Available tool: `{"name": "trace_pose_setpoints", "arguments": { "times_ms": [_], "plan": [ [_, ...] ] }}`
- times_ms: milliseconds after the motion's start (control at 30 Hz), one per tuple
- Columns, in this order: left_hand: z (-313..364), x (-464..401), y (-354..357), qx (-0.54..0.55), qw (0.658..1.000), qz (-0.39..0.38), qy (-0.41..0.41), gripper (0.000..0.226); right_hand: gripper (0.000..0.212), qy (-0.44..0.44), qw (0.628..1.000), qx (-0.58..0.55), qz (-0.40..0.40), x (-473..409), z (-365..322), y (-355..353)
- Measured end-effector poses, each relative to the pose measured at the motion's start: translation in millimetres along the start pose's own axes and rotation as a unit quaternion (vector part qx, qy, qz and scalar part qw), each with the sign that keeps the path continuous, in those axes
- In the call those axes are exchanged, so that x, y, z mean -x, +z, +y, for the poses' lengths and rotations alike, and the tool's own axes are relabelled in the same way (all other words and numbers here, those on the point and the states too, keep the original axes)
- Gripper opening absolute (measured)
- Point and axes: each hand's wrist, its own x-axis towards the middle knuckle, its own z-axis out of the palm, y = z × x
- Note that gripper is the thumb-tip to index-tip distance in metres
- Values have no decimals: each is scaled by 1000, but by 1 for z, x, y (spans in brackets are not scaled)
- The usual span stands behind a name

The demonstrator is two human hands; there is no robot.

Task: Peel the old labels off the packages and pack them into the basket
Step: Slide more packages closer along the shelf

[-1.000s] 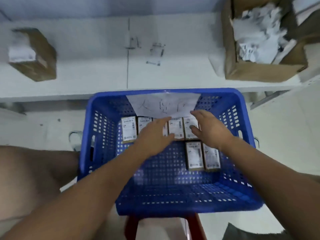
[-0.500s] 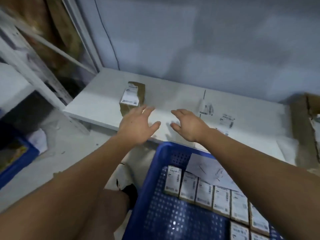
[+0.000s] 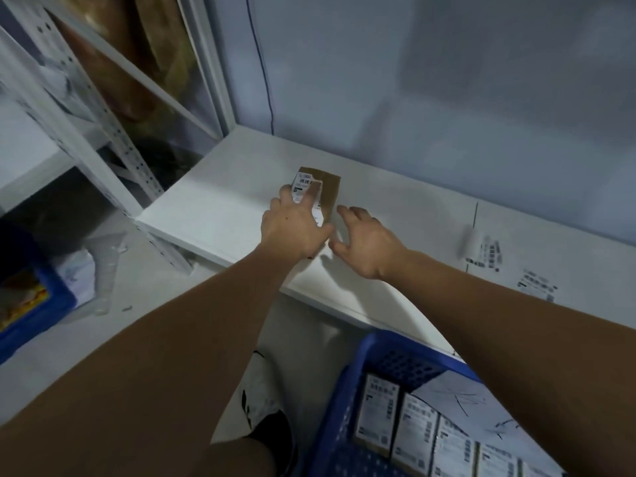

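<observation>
A brown cardboard package (image 3: 329,188) with a white barcode label (image 3: 302,182) lies on the white shelf (image 3: 213,215). My left hand (image 3: 296,228) rests on top of it, fingers laid over the label. Just right of the package, my right hand (image 3: 366,242) hovers with fingers spread, holding nothing. The blue basket (image 3: 347,390) sits at the lower right. Inside it are several labelled packages (image 3: 377,414) in a row and a white paper sheet (image 3: 464,404).
Loose peeled labels (image 3: 485,253) lie on the shelf to the right. A white metal rack (image 3: 113,125) stands at the left, with a blue bin (image 3: 31,304) on the floor below it. The wall rises right behind the shelf.
Both hands left the basket and reached up-left to the shelf. My left hand now lies on the package, and my right hand has come up beside it.
</observation>
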Motion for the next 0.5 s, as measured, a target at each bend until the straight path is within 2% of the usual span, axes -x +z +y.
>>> {"name": "trace_pose_setpoints", "arguments": {
  "times_ms": [167, 267, 500],
  "plan": [
    [-16, 16, -27, 11, 998, 67, -3, 79, 72, 14, 1000, 2, 13, -11, -5, -2],
    [-44, 28, -49, -4, 995, 96, -22, 80, 77, 51, 997, -28, 40, -35, -23, 4],
    [-90, 35, -54, -20, 990, 104, -89, 85, 119, 191, 979, -66, 19, -91, -68, 48]
  ]
}}
